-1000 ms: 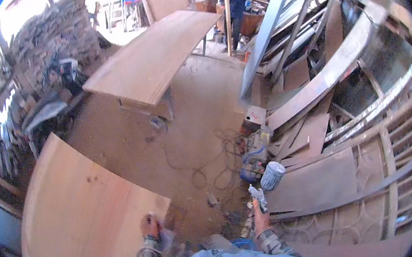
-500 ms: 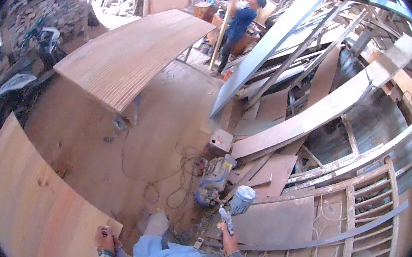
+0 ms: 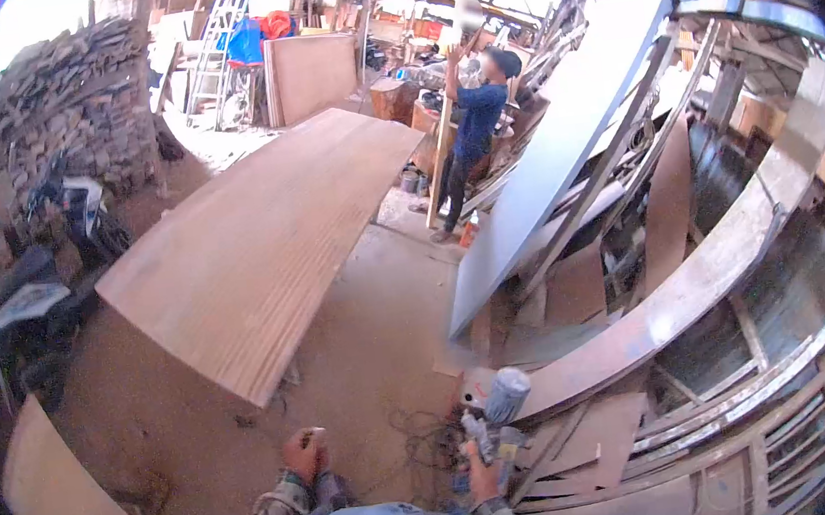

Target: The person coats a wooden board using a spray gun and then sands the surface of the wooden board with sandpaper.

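My right hand (image 3: 482,478) is wrapped round the handle of a spray gun (image 3: 480,433), held upright low in the view. The gun's grey, paint-stained cup (image 3: 508,394) sits at its top right. My left hand (image 3: 305,456) is closed in front of my body, left of the gun; what it holds, if anything, I cannot make out. Ahead of it lies a large raised wooden panel (image 3: 271,252) with a grooved near edge. Another wooden panel (image 3: 75,494) is at the lower left, apart from my left hand.
A coiled hose (image 3: 421,438) lies on the floor beside the gun. Long boards and frames (image 3: 678,300) lean along the right. Another person (image 3: 475,130) in dark blue stands beyond the panel with an upright pole. A motorcycle (image 3: 34,287) and stacked wood (image 3: 66,113) are at left.
My view has tilted up and moved forward, so the grooved panel appears lower. My left hand has moved from the lower-left panel's edge toward the middle. The spray gun stays in my right hand.
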Motion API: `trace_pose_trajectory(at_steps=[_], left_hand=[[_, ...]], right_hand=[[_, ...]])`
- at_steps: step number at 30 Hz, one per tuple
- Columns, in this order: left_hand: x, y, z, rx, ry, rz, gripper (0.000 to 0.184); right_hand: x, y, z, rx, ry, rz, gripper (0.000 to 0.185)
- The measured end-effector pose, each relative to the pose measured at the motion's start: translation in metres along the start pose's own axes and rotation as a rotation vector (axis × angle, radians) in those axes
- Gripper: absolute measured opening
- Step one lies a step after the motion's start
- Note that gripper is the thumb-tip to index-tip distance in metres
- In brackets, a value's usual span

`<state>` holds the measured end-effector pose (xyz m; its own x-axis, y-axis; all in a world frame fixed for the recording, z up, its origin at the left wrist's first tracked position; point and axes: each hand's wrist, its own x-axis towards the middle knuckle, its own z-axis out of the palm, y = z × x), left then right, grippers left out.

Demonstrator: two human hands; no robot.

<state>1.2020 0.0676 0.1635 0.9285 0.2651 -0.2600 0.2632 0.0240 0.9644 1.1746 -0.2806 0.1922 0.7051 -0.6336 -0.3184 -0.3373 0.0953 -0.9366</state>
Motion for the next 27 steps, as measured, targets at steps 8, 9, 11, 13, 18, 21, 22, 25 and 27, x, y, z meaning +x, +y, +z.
trace_pose_trajectory(at_steps=[8,9,11,13,18,21,22,25,27], left_hand=[[0.109,0.070,0.031,-0.067,-0.141,0.002,0.022],[0.118,0.071,0.037,-0.085,-0.116,-0.007,0.023],[0.131,0.071,0.058,-0.079,-0.090,-0.032,0.023],[0.152,0.069,0.076,-0.109,-0.026,-0.072,0.023],[0.257,0.086,0.107,-0.090,-0.033,-0.103,0.022],[0.349,0.075,0.129,-0.026,-0.003,-0.114,0.022],[0.380,0.080,0.141,-0.096,0.009,-0.170,0.022],[0.440,0.134,0.180,-0.153,-0.013,-0.238,0.023],[0.464,0.145,0.200,-0.161,-0.035,-0.258,0.023]], right_hand=[[0.056,-0.087,0.108,-0.005,-0.186,-0.040,0.052],[0.066,-0.085,0.121,0.007,-0.183,-0.023,0.052],[0.102,-0.081,0.153,0.066,-0.128,0.168,0.060],[0.160,-0.040,0.181,-0.064,-0.025,-0.002,0.061],[0.217,-0.137,0.249,0.139,-0.175,0.214,0.064],[0.293,-0.170,0.280,0.105,-0.208,0.148,0.063],[0.319,-0.184,0.287,0.090,-0.214,0.127,0.063],[0.413,-0.181,0.305,0.055,-0.229,0.267,0.062],[0.457,-0.184,0.308,0.012,-0.244,0.423,0.062]])
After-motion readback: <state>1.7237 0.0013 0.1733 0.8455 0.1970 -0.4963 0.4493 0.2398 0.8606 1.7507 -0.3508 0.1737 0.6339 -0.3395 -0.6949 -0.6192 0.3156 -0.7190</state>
